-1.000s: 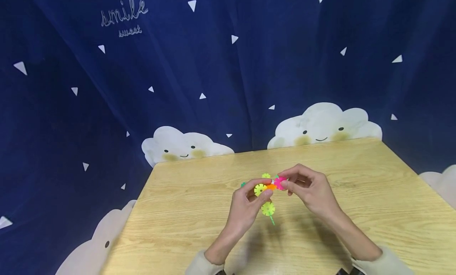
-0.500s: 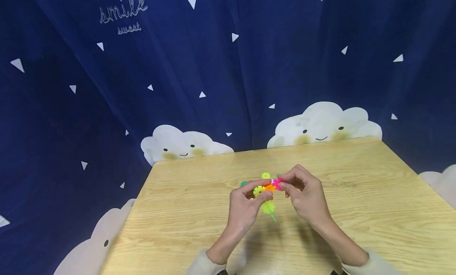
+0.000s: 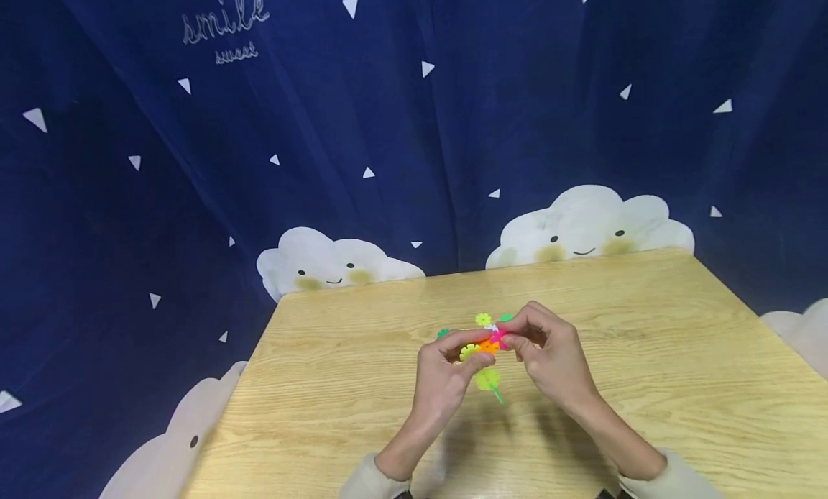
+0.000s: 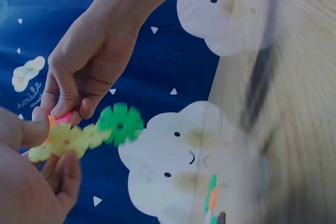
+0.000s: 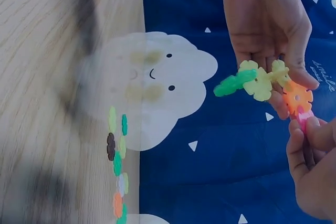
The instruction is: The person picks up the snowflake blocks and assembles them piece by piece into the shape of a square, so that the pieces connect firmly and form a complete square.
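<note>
Above the table, my left hand [image 3: 440,377] holds a joined chain of notched snowflake discs. In the right wrist view the chain runs from a green disc [image 5: 233,83] through a yellow disc [image 5: 255,80] and a smaller-looking yellow disc [image 5: 280,72] to an orange disc [image 5: 297,98]. Between thumb and fingers, my right hand [image 3: 556,355] pinches a pink snowflake disc [image 5: 304,120]. The pink disc touches the orange one's edge; whether they are interlocked I cannot tell. Fingers of both hands nearly meet there, partly covering both discs.
Behind the hands, several loose discs lie on the wooden table [image 3: 336,384], among them a yellow one [image 3: 483,318], a green one [image 3: 507,317] and, in the right wrist view, a brown one [image 5: 111,146]. A dark blue curtain [image 3: 362,111] hangs along the table's far edge.
My right hand has moved left with the pink disc, bringing it against the orange disc. The left hand has kept its grip, and the chain has shifted only slightly.
</note>
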Motion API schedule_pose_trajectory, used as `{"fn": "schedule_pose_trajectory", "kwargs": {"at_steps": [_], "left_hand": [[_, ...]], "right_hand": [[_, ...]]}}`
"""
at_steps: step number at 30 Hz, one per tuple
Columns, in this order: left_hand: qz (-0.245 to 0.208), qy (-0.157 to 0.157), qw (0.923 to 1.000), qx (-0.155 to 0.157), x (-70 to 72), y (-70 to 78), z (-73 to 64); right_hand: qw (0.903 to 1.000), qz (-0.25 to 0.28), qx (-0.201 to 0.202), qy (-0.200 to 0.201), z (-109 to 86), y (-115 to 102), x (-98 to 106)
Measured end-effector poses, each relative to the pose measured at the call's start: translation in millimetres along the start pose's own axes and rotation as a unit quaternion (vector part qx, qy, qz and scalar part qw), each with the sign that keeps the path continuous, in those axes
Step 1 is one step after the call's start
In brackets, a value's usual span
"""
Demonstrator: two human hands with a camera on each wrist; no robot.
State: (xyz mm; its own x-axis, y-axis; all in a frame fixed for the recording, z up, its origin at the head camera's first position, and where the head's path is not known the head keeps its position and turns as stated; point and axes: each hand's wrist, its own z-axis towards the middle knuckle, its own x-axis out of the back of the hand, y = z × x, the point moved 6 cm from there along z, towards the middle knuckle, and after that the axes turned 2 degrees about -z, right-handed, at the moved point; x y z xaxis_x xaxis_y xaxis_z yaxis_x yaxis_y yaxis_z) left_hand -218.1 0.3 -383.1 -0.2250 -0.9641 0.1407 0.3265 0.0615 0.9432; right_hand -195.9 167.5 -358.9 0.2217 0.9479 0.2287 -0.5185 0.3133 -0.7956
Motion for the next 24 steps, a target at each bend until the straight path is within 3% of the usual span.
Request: {"fn": "schedule_pose_trajectory", "kwargs": {"at_steps": [4,7,17,24], "left_hand": [[0.036,-0.046,0.9983,-0.007,0.1,-1.2,-2.4],[0.058,-0.062,0.9963,-0.015,1.1,-2.9,-4.4],[0.123,-0.020,0.9909,-0.050,8.9,0.0,-3.0],[0.168,-0.019,0.9817,-0.086,8.4,-1.4,-3.6]], "right_hand": [[0.9994,0.008,-0.010,-0.031,2.8,2.8,-1.1],[0.9987,0.006,-0.016,-0.047,4.2,4.7,-3.7],[0.9936,0.048,-0.081,-0.062,6.5,9.5,-16.5],[0.9913,0.027,-0.119,-0.048,1.5,16.9,-20.0]]}}
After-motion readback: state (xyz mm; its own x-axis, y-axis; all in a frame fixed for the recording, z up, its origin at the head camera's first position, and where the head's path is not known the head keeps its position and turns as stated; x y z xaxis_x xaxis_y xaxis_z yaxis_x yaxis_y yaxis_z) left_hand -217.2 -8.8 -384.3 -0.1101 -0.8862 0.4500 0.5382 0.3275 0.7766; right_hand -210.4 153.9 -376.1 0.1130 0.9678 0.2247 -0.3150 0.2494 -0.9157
